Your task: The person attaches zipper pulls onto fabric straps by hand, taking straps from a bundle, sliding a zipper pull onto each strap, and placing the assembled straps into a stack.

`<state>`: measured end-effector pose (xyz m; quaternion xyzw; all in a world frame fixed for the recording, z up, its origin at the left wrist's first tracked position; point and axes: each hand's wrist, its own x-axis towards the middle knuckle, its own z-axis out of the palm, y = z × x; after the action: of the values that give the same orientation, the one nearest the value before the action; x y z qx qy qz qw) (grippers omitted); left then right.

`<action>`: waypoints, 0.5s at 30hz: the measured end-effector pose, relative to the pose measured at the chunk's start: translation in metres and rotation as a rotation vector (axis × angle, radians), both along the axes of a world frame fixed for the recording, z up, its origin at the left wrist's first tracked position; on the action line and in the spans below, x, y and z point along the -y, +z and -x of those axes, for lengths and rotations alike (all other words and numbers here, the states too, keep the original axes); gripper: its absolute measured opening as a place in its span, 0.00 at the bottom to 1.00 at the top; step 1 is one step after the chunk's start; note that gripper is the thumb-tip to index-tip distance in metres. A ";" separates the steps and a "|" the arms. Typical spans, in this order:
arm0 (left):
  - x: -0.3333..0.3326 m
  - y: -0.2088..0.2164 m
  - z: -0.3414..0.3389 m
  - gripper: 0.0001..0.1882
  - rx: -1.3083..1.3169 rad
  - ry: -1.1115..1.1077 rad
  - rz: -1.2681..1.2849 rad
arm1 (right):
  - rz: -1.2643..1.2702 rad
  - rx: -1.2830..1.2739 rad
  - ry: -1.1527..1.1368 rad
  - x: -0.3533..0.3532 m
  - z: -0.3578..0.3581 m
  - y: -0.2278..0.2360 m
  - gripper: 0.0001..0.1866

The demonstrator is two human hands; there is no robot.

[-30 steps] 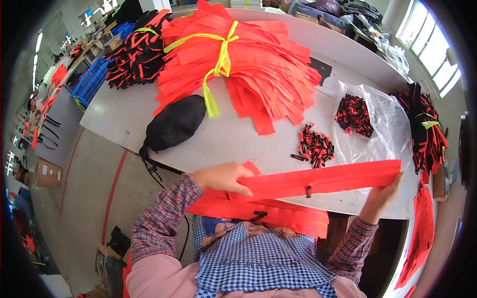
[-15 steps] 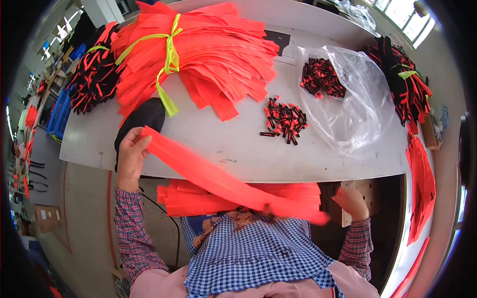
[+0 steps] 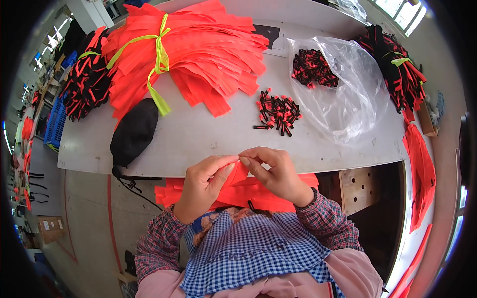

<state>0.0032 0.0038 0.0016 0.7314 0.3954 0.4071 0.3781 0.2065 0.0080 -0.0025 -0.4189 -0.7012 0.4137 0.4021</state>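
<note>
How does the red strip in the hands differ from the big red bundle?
The big red bundle lies on the table; the red strip is pinched between left hand and right hand. The big red bundle is tied with a yellow ribbon; the red strip shows no tie. The big red bundle is far bulkier than the red strip, which the hands partly hide. Both are bright red.

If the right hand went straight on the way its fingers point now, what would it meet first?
Most likely the left hand: its fingertips sit just ahead of those of the right hand, at the upper end of the red strip. Whether they already touch is unclear.
</note>
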 end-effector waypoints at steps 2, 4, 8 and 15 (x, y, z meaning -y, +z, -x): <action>0.001 -0.003 -0.001 0.10 0.029 0.019 -0.005 | -0.018 -0.078 -0.024 0.001 0.001 -0.005 0.09; 0.002 -0.001 0.000 0.10 -0.015 0.044 0.038 | 0.027 -0.050 0.006 0.001 -0.001 -0.005 0.09; 0.004 -0.012 -0.003 0.11 0.042 0.073 0.007 | 0.082 -0.028 0.055 0.002 0.000 -0.006 0.07; 0.016 -0.022 -0.004 0.09 0.071 0.084 0.269 | 0.115 -0.039 0.114 0.011 0.004 -0.027 0.06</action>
<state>0.0072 -0.0122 -0.0203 0.6422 0.4630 0.3914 0.4690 0.2020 -0.0026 -0.0297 -0.3926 -0.6912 0.4833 0.3667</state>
